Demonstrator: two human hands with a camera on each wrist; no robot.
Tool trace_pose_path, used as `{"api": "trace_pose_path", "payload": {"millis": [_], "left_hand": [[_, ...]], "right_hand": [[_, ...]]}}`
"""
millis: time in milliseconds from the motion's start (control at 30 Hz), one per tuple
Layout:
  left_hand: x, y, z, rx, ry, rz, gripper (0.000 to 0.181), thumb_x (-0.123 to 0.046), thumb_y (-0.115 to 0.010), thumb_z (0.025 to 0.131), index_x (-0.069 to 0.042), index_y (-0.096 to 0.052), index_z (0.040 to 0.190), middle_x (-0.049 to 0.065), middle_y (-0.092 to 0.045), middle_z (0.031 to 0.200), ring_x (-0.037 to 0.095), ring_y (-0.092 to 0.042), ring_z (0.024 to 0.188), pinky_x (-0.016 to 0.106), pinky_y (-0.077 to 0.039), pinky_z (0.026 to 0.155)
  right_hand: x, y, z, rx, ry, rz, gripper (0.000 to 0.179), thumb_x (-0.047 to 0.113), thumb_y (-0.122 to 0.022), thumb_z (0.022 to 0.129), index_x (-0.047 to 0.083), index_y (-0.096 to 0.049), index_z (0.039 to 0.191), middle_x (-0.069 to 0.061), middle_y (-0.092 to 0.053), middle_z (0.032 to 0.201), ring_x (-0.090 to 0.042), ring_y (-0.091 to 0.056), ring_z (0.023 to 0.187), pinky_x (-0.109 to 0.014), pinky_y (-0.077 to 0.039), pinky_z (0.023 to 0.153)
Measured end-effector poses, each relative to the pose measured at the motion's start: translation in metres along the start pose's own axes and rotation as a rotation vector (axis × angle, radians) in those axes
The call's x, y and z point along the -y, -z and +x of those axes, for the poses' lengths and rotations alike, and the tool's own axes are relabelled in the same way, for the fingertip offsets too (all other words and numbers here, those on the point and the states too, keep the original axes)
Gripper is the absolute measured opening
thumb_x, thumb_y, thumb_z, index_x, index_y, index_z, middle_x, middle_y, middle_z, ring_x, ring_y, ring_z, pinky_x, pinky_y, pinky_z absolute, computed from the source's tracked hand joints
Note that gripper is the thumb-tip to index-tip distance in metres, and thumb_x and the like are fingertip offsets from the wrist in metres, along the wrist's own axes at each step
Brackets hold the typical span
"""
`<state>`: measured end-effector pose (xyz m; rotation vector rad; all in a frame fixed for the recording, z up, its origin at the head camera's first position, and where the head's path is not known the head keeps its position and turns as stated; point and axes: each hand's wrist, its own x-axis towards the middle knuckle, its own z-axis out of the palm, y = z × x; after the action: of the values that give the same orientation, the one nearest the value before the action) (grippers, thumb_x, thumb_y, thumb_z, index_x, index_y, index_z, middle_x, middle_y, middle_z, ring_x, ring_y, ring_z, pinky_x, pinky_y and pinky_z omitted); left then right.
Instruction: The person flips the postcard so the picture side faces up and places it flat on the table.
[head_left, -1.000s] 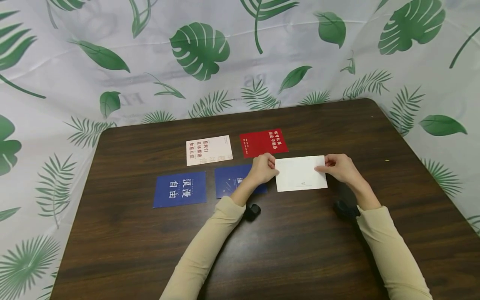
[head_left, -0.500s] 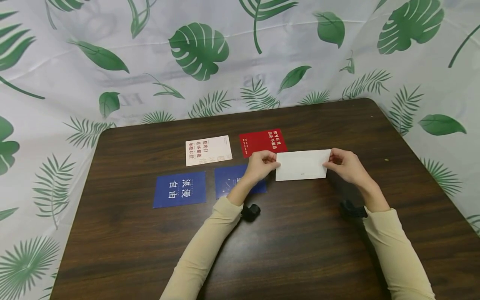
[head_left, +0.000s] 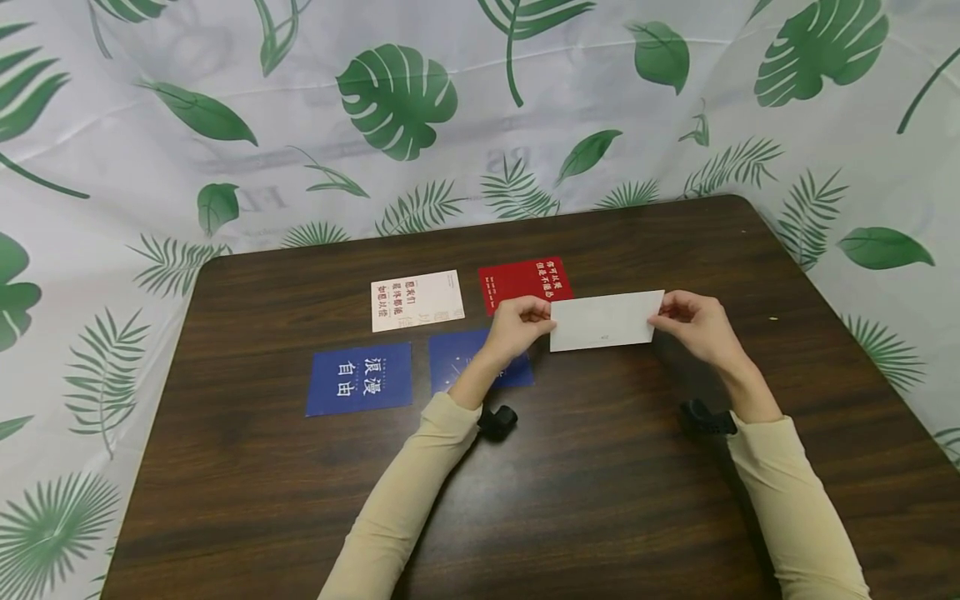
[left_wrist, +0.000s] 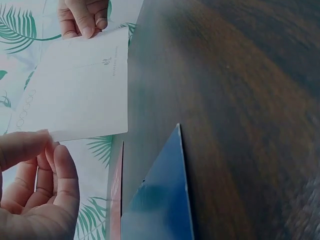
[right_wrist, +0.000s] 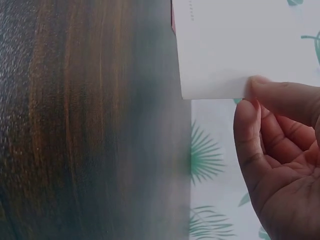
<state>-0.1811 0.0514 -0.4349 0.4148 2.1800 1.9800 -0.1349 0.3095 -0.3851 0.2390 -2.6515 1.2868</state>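
Note:
A white postcard (head_left: 606,321) is held above the table between both hands, its mostly blank face with a small printed mark turned to the head camera. The left hand (head_left: 517,329) pinches its left edge between thumb and fingers. At the opposite edge, the right hand (head_left: 697,327) pinches it the same way. In the left wrist view the postcard (left_wrist: 82,87) shows a row of small circles along one side. The right wrist view shows the thumb (right_wrist: 285,97) on its face near a corner. Its other face is hidden.
On the dark wooden table (head_left: 585,475) lie a red card (head_left: 517,282), a white card with red writing (head_left: 417,300), a blue card (head_left: 360,379) and a second blue card (head_left: 450,358) partly behind the left hand. A leaf-patterned cloth (head_left: 300,125) hangs behind.
The postcard has been raised and tilted, so its face looks shorter in the head view. Both hands have moved slightly up with it, keeping their pinch. The cards on the table stay put.

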Motion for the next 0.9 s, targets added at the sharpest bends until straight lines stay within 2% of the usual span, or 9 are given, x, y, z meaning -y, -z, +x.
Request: {"api": "trace_pose_path", "payload": {"millis": [133,267,367,500,667,767,900], "left_hand": [[-0.003,0.001,-0.001,0.006,0.012,-0.017,0.011,0.007,-0.070,0.078,0.011,-0.066,0.087,0.019,-0.066,0.083,0.010,-0.058,0.068,0.020,-0.051,0.067],[-0.007,0.004,-0.003,0.010,0.005,-0.019,0.010,0.007,-0.069,0.078,0.012,-0.068,0.086,0.023,-0.067,0.087,0.018,-0.062,0.070,0.022,-0.051,0.066],[-0.007,0.003,-0.004,0.011,0.000,-0.015,0.009,0.006,-0.069,0.079,0.010,-0.070,0.087,0.020,-0.068,0.091,0.017,-0.063,0.074,0.022,-0.051,0.068],[-0.001,0.002,-0.003,-0.002,-0.013,-0.004,0.008,0.005,-0.069,0.079,0.005,-0.072,0.087,0.014,-0.066,0.093,0.013,-0.062,0.077,0.021,-0.051,0.069],[0.003,0.003,-0.003,0.016,-0.012,-0.006,0.010,0.002,-0.069,0.080,0.002,-0.074,0.089,0.011,-0.069,0.093,0.012,-0.064,0.079,0.023,-0.051,0.070],[0.004,0.004,-0.004,0.042,-0.001,-0.017,0.012,0.000,-0.069,0.081,0.001,-0.074,0.092,0.011,-0.071,0.093,0.012,-0.065,0.080,0.024,-0.052,0.070],[0.004,0.006,-0.005,0.080,-0.001,-0.010,0.013,0.000,-0.069,0.081,0.002,-0.073,0.094,0.012,-0.070,0.096,0.015,-0.066,0.080,0.025,-0.053,0.071]], "right_hand": [[0.000,0.001,0.000,-0.023,0.003,0.030,0.009,-0.014,-0.069,0.076,-0.010,-0.060,0.076,0.001,-0.059,0.065,-0.001,-0.048,0.054,-0.012,-0.038,0.049],[0.001,0.000,0.001,-0.036,0.021,0.089,0.006,-0.017,-0.066,0.076,-0.014,-0.064,0.081,0.008,-0.064,0.072,0.002,-0.056,0.062,-0.010,-0.043,0.055],[0.000,0.001,0.001,-0.072,0.037,0.093,0.009,-0.020,-0.065,0.075,-0.017,-0.065,0.084,0.014,-0.063,0.079,0.004,-0.057,0.072,-0.009,-0.045,0.061],[-0.014,0.001,0.001,-0.104,0.052,0.063,0.012,-0.021,-0.066,0.073,-0.017,-0.066,0.084,0.016,-0.059,0.080,0.004,-0.053,0.075,-0.007,-0.044,0.061],[-0.037,0.001,0.003,-0.070,0.005,0.051,0.013,-0.014,-0.067,0.077,-0.011,-0.070,0.089,0.025,-0.061,0.080,0.005,-0.056,0.075,-0.010,-0.044,0.062],[-0.042,0.002,0.002,-0.041,-0.034,0.048,0.012,-0.009,-0.067,0.080,-0.008,-0.071,0.092,0.028,-0.062,0.082,0.004,-0.057,0.078,-0.012,-0.044,0.065],[-0.043,0.004,0.001,-0.008,-0.048,0.045,0.013,-0.007,-0.065,0.083,-0.008,-0.070,0.094,0.025,-0.063,0.086,-0.002,-0.055,0.079,-0.014,-0.044,0.061]]}}
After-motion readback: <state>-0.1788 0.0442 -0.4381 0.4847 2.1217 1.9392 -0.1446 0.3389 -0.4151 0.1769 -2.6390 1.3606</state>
